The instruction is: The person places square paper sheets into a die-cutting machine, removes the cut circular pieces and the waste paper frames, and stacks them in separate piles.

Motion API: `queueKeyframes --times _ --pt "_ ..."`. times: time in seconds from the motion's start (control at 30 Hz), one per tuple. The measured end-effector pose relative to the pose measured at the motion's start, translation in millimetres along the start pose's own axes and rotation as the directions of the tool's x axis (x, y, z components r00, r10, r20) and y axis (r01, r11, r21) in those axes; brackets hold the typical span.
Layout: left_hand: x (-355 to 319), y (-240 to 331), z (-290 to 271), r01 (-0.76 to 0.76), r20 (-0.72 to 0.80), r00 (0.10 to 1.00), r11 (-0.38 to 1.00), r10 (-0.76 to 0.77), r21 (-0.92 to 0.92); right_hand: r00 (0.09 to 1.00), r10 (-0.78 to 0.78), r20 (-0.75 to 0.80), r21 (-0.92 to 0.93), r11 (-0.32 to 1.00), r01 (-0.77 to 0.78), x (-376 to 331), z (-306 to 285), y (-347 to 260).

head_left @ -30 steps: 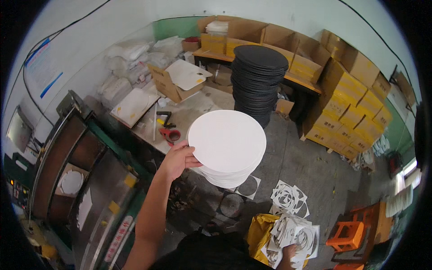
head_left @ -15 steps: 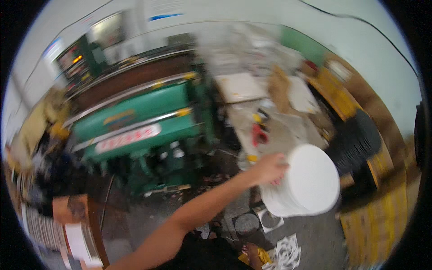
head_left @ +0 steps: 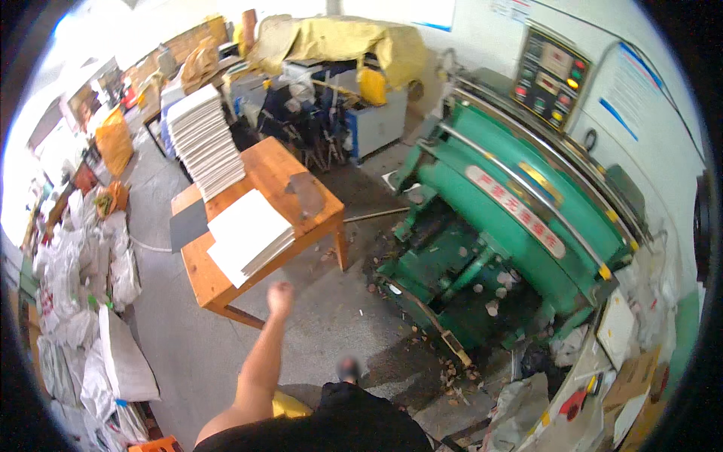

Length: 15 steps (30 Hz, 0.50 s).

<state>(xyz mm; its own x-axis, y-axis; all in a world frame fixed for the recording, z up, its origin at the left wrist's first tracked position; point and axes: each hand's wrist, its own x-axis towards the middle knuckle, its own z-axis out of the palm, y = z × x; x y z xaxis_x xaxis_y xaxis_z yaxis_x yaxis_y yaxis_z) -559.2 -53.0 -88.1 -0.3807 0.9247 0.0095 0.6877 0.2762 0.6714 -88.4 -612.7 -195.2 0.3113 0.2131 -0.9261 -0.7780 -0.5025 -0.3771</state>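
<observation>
My left hand (head_left: 280,299) hangs at the near side of a wooden table (head_left: 329,205), its fingers curled in and nothing visible in them, though it is slightly blurred. On that table lies a skewed pile of square white sheets (head_left: 251,224), the thing closest to the hand but apart from it. A tall stack of white boards (head_left: 203,135) rises behind the pile. A dark grey sheet (head_left: 188,226) pokes out beside it, and a brown flat piece (head_left: 307,193) rests at the table's right end. My right hand is out of view.
A large green machine (head_left: 497,218) with a control panel (head_left: 551,79) stands at the right, with scraps on the floor by it. White sacks (head_left: 90,264) heap along the left. Behind the table sits equipment under a yellow cover (head_left: 354,41). A worktop holds cardboard (head_left: 633,377) at lower right.
My view has swung left, bringing the table into the middle. The left hand, earlier at a round white stack on the right, is now away from it; that stack has left the view.
</observation>
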Motion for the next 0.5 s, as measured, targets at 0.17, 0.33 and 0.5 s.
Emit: queueKeyframes --times 0.17,0.33,0.5 --pt "101 -82 -84 0.166 -0.576 0.806 0.986 -0.136 -0.001 0.997 -0.075 0.035 -0.270 0.959 0.081 5 44 -60" --pt "141 -104 -87 0.320 -0.187 0.904 0.898 -0.385 -0.302 0.964 -0.262 0.052 -0.405 0.877 0.260 -1 72 -125" --pt "128 -116 -97 0.271 -0.190 0.885 0.802 -0.425 -0.533 0.922 -0.383 0.056 -0.420 0.829 0.370 -13 114 -141"
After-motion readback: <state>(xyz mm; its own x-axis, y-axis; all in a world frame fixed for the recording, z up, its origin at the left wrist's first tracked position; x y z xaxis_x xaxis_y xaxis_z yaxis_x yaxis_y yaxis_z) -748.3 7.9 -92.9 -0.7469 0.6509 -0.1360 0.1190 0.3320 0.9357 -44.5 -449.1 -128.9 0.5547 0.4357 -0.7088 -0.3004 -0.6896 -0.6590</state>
